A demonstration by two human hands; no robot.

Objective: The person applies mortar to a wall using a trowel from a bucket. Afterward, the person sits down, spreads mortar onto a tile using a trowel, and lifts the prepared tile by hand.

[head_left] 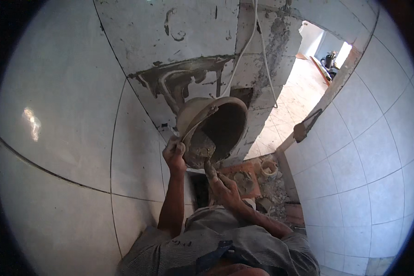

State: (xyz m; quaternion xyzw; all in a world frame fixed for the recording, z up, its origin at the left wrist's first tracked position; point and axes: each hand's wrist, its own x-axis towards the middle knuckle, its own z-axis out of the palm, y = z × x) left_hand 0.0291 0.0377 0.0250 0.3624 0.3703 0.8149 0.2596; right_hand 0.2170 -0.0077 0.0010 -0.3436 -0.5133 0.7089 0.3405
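A mortar-stained bucket (187, 113) is tilted in front of me with its mouth turned towards me and to the right. My left hand (174, 154) is closed on its near left rim, by the bucket handle (198, 123). Low at the bucket's mouth, my right hand (225, 187) has its fingers wrapped round what looks like a mortar-caked trowel (202, 146). The trowel's blade reaches inside the bucket; its grip is mostly hidden by my fingers. Wet grey mortar (172, 83) is smeared on the wall behind the bucket.
A white cable (265, 60) hangs down the bare wall. Below right lie an orange board (252, 177) bearing mortar, a small pot (269, 169) and rubble (277, 198). Tiled walls (354, 152) stand on both sides. A bright doorway (287, 99) opens at the far right.
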